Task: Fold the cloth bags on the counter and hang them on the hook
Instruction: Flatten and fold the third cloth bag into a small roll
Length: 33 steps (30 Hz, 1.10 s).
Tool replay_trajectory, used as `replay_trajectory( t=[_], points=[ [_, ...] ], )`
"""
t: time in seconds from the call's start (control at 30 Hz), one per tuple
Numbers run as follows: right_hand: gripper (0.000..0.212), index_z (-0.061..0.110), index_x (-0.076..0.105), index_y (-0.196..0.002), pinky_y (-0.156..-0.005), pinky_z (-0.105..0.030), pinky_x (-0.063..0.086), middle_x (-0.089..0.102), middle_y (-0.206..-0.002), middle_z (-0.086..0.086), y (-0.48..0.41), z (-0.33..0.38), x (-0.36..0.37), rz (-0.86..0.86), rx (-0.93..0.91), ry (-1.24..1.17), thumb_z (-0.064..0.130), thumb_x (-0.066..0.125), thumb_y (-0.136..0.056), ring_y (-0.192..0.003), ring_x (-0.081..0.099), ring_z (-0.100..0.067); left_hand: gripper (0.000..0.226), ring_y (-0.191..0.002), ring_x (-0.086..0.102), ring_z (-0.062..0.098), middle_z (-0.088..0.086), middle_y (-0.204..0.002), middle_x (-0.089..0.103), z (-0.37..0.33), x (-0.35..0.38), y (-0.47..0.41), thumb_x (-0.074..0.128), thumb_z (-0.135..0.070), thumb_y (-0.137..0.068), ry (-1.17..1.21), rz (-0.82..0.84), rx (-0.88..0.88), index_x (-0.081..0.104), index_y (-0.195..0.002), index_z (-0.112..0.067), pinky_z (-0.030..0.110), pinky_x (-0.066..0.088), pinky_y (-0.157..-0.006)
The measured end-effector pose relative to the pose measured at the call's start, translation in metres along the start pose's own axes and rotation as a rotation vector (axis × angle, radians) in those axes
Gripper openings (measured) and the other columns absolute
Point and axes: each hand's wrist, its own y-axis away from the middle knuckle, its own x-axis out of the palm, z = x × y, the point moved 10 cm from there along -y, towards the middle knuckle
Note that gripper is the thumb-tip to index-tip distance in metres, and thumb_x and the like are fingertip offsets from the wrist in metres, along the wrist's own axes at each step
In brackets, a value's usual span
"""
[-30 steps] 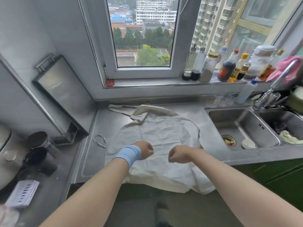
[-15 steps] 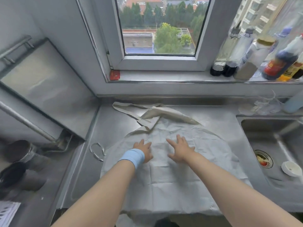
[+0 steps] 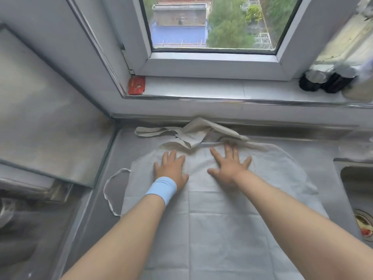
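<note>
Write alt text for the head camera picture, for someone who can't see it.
Both hands, the left hand with a blue wristband and the right hand, press flat and spread on a pale cloth bag laid out on a steel counter. Its handles lie bunched at the far edge, below a window sill.

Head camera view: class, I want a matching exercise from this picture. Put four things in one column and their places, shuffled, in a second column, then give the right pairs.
Things
1. wristband
2. red packet
3. cloth bag
4. dark bottles

Places
A. right end of the window sill
B. spread on the counter, under the left hand and right hand
C. left corner of the window sill
D. around the left wrist

Pairs: 1-D, 2-C, 3-B, 4-A
</note>
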Motion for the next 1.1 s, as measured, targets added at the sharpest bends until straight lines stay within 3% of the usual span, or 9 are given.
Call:
replay_trajectory(
  t=[0.17, 0.27, 0.33, 0.4, 0.5, 0.63, 0.9, 1.0, 1.1],
  points=[
    [0.076, 0.038, 0.004, -0.155, -0.11, -0.072, 0.004, -0.013, -0.164, -0.009, -0.003, 0.014, -0.017, -0.166, 0.037, 0.068, 0.062, 0.038, -0.091, -0.15, -0.015, -0.031, 0.072, -0.146, -0.021, 0.027, -0.009, -0.158, -0.026, 0.009, 0.011, -0.025, 0.035, -0.061, -0.093, -0.009, 0.136, -0.029, -0.009, -0.148, -0.048, 0.064, 0.009, -0.113],
    [0.07, 0.031, 0.009, -0.156, -0.113, -0.067, 0.01, -0.008, -0.164, -0.014, 0.018, 0.061, -0.007, -0.302, -0.171, 0.125, 0.054, 0.034, -0.095, -0.151, -0.008, -0.032, 0.072, -0.147, -0.02, 0.027, -0.008, -0.159, -0.023, 0.004, 0.001, -0.041, 0.039, -0.057, -0.093, 0.04, 0.147, -0.012, -0.005, -0.15, -0.046, 0.064, 0.008, -0.113],
    [0.072, 0.035, 0.007, -0.156, -0.112, -0.068, 0.005, -0.013, -0.164, -0.01, 0.029, 0.09, 0.02, -0.209, -0.299, 0.107, 0.06, 0.032, -0.093, -0.151, -0.012, -0.027, 0.07, -0.148, -0.015, 0.026, -0.006, -0.161, -0.017, 0.003, -0.001, -0.041, 0.042, -0.05, -0.094, 0.093, 0.131, -0.004, 0.002, -0.151, -0.044, 0.06, 0.009, -0.115],
    [0.076, 0.036, -0.001, -0.156, -0.11, -0.07, -0.003, -0.022, -0.162, -0.006, 0.031, 0.097, 0.043, -0.092, -0.295, 0.101, 0.063, 0.033, -0.093, -0.15, -0.019, -0.023, 0.069, -0.149, -0.006, 0.024, -0.003, -0.162, -0.009, 0.009, -0.001, -0.027, 0.045, -0.043, -0.094, 0.126, 0.084, 0.001, 0.007, -0.152, -0.039, 0.054, 0.015, -0.117],
    [0.078, 0.037, -0.009, -0.155, -0.11, -0.07, -0.007, -0.026, -0.161, -0.006, 0.027, 0.095, 0.043, -0.078, -0.286, 0.174, 0.067, 0.028, -0.092, -0.148, -0.024, -0.022, 0.069, -0.147, 0.006, 0.024, 0.001, -0.162, 0.001, 0.035, 0.002, 0.006, 0.05, -0.035, -0.094, 0.161, -0.003, -0.022, 0.013, -0.152, -0.032, 0.044, 0.024, -0.115],
    [0.076, 0.032, -0.008, -0.155, -0.114, -0.064, -0.002, -0.02, -0.162, -0.012, 0.029, 0.09, 0.03, -0.098, -0.199, 0.295, 0.065, 0.024, -0.095, -0.15, -0.019, -0.028, 0.068, -0.147, 0.008, 0.023, 0.0, -0.161, 0.007, 0.084, 0.016, 0.049, 0.052, -0.031, -0.094, 0.22, -0.022, -0.099, 0.017, -0.152, -0.028, 0.04, 0.023, -0.115],
    [0.07, 0.012, 0.019, -0.154, -0.114, -0.056, 0.021, 0.004, -0.163, -0.017, 0.133, 0.132, 0.085, -0.154, -0.284, 0.257, 0.041, 0.045, -0.095, -0.151, 0.006, -0.035, 0.064, -0.133, 0.027, 0.024, 0.001, -0.145, 0.027, 0.141, 0.046, 0.135, 0.058, -0.024, -0.086, 0.289, -0.068, -0.311, 0.029, -0.143, -0.024, 0.038, 0.039, -0.101],
    [0.06, 0.004, 0.051, -0.135, -0.091, -0.054, 0.049, 0.042, -0.148, -0.023, 0.164, 0.135, 0.107, -0.202, -0.192, 0.191, 0.03, 0.062, -0.082, -0.134, 0.044, -0.042, 0.065, -0.131, 0.028, 0.025, 0.003, -0.14, 0.029, 0.16, 0.067, 0.162, 0.062, -0.023, -0.084, 0.366, -0.016, -0.432, 0.03, -0.141, -0.022, 0.036, 0.041, -0.099],
    [0.05, 0.003, 0.061, -0.123, -0.08, -0.048, 0.054, 0.055, -0.136, -0.022, 0.187, 0.135, 0.129, -0.241, -0.142, 0.109, 0.026, 0.052, -0.08, -0.121, 0.056, -0.04, 0.061, -0.13, 0.029, 0.026, 0.006, -0.139, 0.029, 0.167, 0.077, 0.181, 0.065, -0.02, -0.083, 0.374, -0.017, -0.463, 0.033, -0.135, -0.017, 0.033, 0.04, -0.099]
  ],
)
